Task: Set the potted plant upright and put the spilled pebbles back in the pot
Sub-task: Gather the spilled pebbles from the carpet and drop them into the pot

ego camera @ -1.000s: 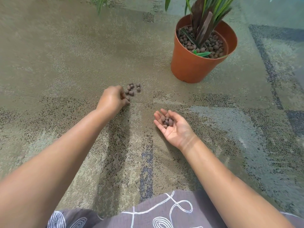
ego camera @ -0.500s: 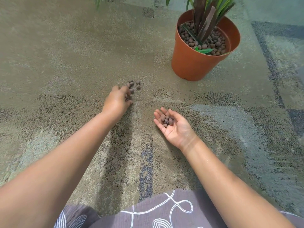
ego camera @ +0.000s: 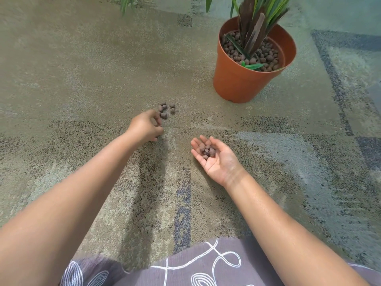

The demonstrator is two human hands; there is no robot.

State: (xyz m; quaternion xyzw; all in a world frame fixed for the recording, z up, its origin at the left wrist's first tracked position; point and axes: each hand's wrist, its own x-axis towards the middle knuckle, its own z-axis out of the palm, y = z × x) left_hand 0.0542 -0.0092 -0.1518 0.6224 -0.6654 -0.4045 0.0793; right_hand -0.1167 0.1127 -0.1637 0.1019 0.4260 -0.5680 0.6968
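Left hand [ego camera: 147, 125], centre-left of frame: fingers curled downward on the carpet [ego camera: 82, 69], drawn back slightly from the loose pebbles [ego camera: 166, 110] since a second ago; whether a pebble is pinched cannot be told. Loose pebbles: small cluster just above the fingertips, apparently fewer than before, so gathering is judged nearly finished. Right hand [ego camera: 214, 157], centre: palm up, fingers loosely cupped, unmoved, a few gathered pebbles [ego camera: 207, 149] carried. Pot [ego camera: 243, 79], upper right: already upright on its base, mouth opening upward, long axis vertical, plant [ego camera: 253, 27] rising out of frame; emptying both hands into it remains.
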